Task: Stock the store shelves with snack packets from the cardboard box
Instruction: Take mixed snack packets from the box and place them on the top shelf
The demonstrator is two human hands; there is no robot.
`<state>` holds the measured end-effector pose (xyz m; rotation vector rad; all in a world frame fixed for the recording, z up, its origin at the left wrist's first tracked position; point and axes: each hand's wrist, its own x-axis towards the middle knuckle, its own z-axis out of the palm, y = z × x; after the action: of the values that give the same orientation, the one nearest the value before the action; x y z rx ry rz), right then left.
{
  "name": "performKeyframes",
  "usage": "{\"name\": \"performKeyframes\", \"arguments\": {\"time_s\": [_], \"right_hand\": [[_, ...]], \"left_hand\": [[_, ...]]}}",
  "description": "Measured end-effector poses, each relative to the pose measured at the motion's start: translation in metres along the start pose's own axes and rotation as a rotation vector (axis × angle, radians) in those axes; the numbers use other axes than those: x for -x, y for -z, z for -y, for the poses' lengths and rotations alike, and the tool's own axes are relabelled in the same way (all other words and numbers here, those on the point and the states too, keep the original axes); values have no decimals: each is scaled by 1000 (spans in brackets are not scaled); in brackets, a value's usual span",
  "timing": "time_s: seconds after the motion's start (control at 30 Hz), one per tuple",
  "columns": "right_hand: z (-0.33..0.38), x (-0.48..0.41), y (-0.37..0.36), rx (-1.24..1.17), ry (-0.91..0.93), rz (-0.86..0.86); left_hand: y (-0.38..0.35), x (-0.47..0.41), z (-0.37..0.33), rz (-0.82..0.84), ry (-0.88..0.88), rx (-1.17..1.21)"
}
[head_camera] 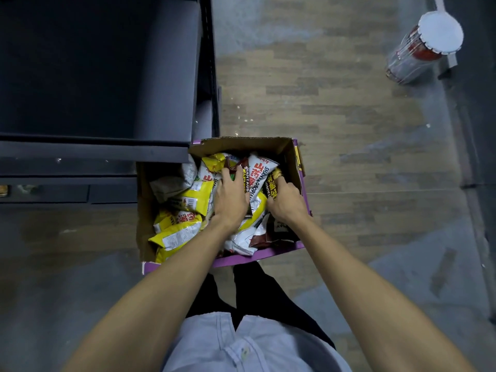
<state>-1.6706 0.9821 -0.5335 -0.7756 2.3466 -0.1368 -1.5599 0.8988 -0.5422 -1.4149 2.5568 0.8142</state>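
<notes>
An open cardboard box [288, 151] with purple outer sides sits on the floor, full of several yellow, white and brown snack packets [185, 229]. Both my hands are down inside it. My left hand [230, 197] grips a dark brown packet [233, 167] in the middle of the pile. My right hand [285, 202] curls its fingers round a yellow and brown packet [273, 181] by the box's right wall. A white packet [257, 170] stands between the two hands.
A dark shelf unit [102, 76] with a bare shelf stands at the left, its front edge overlapping the box's left corner. Wood-pattern floor [335, 103] spreads to the right. A wire stand with a white round top [429, 47] is at the upper right.
</notes>
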Motion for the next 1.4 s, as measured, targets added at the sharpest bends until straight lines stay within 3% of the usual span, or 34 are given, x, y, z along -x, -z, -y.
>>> {"name": "performKeyframes", "arguments": {"time_s": [0.2,0.5,0.67,0.83,0.93,1.1,1.17,1.3,1.4], "right_hand": [[6,0,-2,-15,11,23],[36,-23,-24,-189,-8,-18],[72,-37,-43,-246,-192,9],[61,-43,-34,-258,-167,35],[47,-39,-18,-198,-76,56],[34,-25,-18,-94,39,280],[35,-17,-27,-15,15,252],[43,-2,-39,260,58,4],[47,-1,-50,324,46,83]], "left_hand": [[-9,-18,-8,126,154,-77],[30,22,33,85,64,-6],[38,52,57,119,123,-46],[45,56,69,104,151,-12],[45,49,65,59,136,8],[25,31,66,57,124,-34],[15,23,71,141,171,-68],[6,7,77,239,212,-69],[8,3,77,293,242,-71]]}}
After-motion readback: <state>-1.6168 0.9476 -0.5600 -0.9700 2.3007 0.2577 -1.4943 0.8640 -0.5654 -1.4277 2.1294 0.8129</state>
